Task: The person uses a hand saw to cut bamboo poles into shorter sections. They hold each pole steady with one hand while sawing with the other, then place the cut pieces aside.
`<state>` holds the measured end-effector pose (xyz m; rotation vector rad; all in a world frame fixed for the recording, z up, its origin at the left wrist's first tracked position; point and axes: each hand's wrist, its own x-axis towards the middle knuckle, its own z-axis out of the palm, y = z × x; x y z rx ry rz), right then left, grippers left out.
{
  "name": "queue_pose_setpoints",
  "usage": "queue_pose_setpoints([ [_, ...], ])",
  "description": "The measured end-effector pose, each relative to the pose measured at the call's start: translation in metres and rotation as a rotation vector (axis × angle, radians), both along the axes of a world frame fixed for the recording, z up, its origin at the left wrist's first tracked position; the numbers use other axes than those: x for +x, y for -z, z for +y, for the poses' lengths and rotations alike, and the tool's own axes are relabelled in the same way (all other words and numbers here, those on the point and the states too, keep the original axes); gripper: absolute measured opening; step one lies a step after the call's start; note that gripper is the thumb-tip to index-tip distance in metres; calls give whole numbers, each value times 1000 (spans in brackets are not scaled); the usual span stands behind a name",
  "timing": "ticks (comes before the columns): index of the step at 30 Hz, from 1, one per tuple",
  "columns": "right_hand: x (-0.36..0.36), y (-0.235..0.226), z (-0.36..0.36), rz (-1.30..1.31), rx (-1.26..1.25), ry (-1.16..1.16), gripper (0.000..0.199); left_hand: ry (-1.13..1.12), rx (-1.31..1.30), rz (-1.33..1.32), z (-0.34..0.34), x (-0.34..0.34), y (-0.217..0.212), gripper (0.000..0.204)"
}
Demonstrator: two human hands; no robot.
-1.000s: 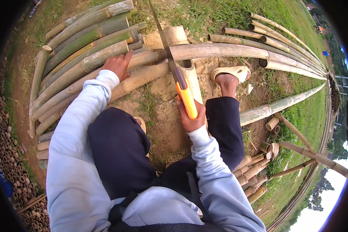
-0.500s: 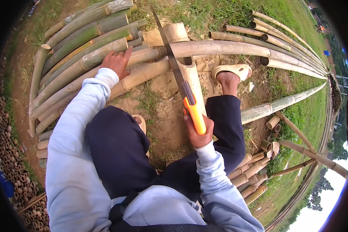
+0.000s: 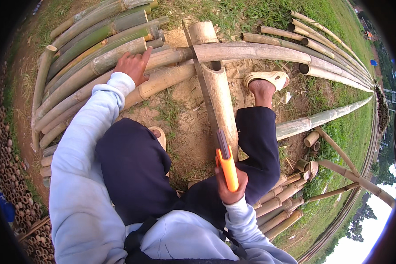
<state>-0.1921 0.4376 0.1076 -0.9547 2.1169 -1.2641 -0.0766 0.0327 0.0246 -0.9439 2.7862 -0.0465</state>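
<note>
Fingers [image 3: 222, 187] of the right hand [image 3: 231, 187] are wrapped tight around the orange handle of a hand saw [image 3: 215, 127], closed fully on the grip with no gap showing. From that handle the saw's long axis runs up and slightly left, away from the person, its dark blade lying along the left edge of a short thick bamboo section [image 3: 218, 94] and its tip pointing past the long bamboo pole [image 3: 251, 52] that crosses above. The short section lies lengthwise between the person's legs, its far end tucked under the long pole. Right of the saw blade, a foot in a pale sandal [image 3: 267, 79] rests on the earth just below the long pole. Left of the blade and farther out, the left hand [image 3: 133, 67] lies flat with fingers spread and pressed down on the long pole where it joins a stack of bamboo poles [image 3: 97, 39]. Beyond the long pole, more poles lie on grass.
</note>
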Motion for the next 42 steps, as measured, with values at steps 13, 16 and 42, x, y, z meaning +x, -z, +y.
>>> queue_pose_setpoints([
  [13, 19, -20, 40, -54, 121, -42, 24, 24, -37, 63, -4, 11, 8, 100],
  [16, 14, -22, 25, 64, 53, -10, 28, 33, -5, 65, -3, 7, 4, 100],
  [42, -31, 43, -103, -110, -151, 23, 16, 37, -30, 29, -15, -6, -5, 100],
])
